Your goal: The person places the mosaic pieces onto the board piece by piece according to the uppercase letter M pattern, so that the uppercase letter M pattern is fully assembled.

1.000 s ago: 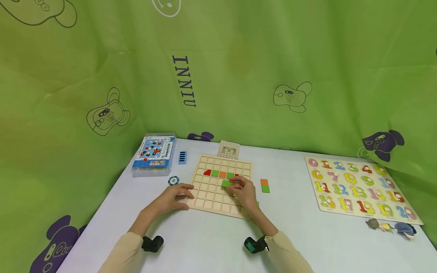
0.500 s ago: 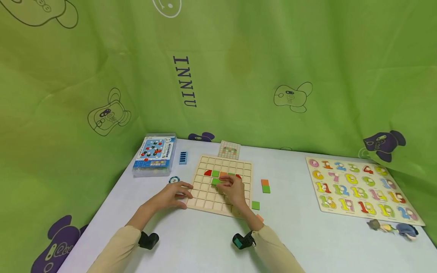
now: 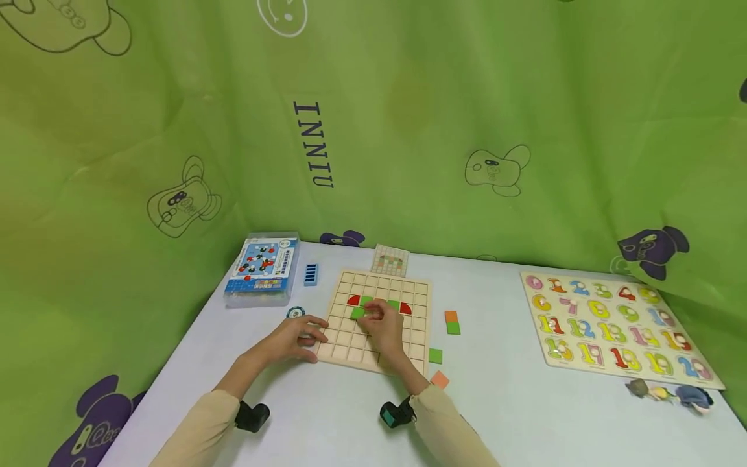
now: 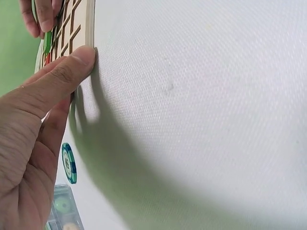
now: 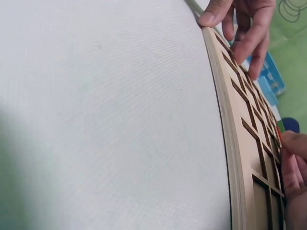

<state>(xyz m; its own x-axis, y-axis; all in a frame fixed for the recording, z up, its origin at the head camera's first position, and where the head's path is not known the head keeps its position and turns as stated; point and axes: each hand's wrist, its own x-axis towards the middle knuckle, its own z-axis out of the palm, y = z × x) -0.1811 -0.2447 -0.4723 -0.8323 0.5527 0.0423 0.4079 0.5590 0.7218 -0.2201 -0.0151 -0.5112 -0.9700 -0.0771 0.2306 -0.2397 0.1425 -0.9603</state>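
The left hand rests on the near left corner of the grid board, fingers fairly straight across its edge; the left wrist view shows the thumb pressed flat against the board's side. It grasps nothing.

The right hand lies over the middle of the board, its fingertips pinching a green tile that sits in the row just below the filled one, near the left part of the board. Whether the tile is fully seated in its cell cannot be told. In the right wrist view only the fingertips show at the frame's edge above the grid.

Behind the tile, 1 row holds a red piece, a green square, another green square and a second red piece.

On the worktop right of the board lie an orange-and-green pair, a single green tile and an orange tile. A pattern card lies just behind the board. To the left are a chip, a blue block and a clear box. A number puzzle lies well apart on the right.
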